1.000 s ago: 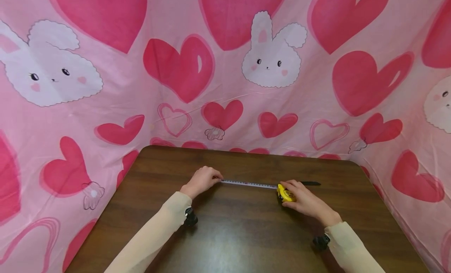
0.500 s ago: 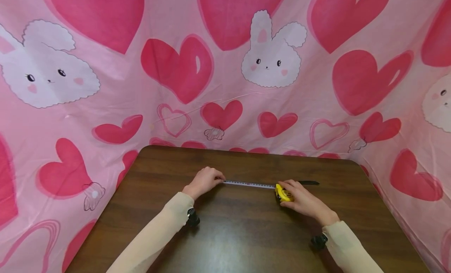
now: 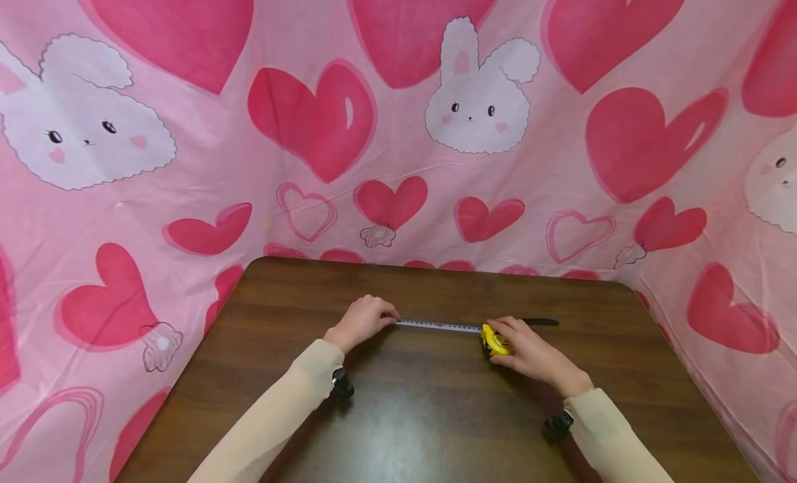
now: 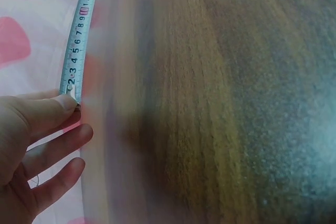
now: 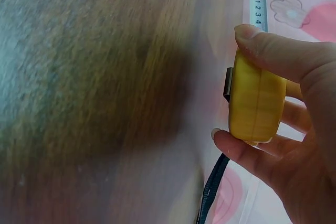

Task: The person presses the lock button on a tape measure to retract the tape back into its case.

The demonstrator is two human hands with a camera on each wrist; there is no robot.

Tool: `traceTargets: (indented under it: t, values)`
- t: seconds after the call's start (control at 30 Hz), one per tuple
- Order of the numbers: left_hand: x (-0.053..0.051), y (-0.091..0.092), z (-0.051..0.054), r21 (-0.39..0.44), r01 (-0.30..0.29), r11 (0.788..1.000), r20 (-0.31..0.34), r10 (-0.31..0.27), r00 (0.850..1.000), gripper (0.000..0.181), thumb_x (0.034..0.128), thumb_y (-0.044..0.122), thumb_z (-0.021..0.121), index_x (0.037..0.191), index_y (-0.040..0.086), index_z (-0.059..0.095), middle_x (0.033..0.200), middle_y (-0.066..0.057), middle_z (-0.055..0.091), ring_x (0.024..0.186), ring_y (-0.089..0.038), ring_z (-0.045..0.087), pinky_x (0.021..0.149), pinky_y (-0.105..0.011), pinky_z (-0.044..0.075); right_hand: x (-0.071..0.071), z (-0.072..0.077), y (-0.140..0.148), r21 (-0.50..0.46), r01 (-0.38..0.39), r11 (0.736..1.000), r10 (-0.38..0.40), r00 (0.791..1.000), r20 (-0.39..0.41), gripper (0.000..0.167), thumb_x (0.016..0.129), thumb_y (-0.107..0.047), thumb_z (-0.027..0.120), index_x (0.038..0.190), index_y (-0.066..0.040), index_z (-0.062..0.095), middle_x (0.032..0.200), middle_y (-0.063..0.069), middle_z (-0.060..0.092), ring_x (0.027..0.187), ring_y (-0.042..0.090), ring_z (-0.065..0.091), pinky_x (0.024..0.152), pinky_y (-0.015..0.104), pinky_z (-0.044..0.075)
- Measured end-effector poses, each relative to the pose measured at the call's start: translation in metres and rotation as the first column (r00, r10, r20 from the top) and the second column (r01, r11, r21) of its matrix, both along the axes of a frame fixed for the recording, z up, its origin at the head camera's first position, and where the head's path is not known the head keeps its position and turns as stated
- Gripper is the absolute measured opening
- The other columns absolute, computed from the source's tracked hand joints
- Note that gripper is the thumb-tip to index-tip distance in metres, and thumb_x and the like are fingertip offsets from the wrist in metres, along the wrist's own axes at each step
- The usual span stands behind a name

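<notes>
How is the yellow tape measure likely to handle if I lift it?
The rounded yellow case looks rigid, so it should keep its shape. The thin, white printed blade runs straight but may buckle if pushed endwise. The black strap looks narrow and flat, so it will probably dangle limply.

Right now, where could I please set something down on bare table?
The table is bare between the left sleeve and right sleeve, on the near side of the tape blade, and in the strip from the blade back to the patterned cloth. It is crowded from left hand to right hand, with the yellow case and black strap.
</notes>
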State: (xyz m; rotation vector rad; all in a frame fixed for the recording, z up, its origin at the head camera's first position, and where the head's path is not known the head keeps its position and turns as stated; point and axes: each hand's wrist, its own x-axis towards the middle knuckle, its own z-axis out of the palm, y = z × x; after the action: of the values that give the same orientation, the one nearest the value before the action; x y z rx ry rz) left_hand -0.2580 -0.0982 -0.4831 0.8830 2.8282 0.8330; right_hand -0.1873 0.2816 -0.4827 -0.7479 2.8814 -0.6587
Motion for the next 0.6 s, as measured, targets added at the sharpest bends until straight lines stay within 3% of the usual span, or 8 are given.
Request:
traceTargets:
  t: [0.6]
  values:
    - [0.0014,0.0073,0.0001,0.006,0.019,1.000,0.005,-0.019,1.000,0.012,0.0969,0.015,0.075,0.107,0.013,0.083,0.104,-0.003,0.078,0.095,-0.019,0.071,0.092,-0.039,0.059,-0.0015,0.0011,-0.0064,0.000,-0.007,1.000,0.007,1.000,0.015,0.072,0.091,-0.030,0.083,0.150,-0.002,0.052,0.140,0.016,0.056,0.119,0.030,0.056,0.105,0.056,0.050]
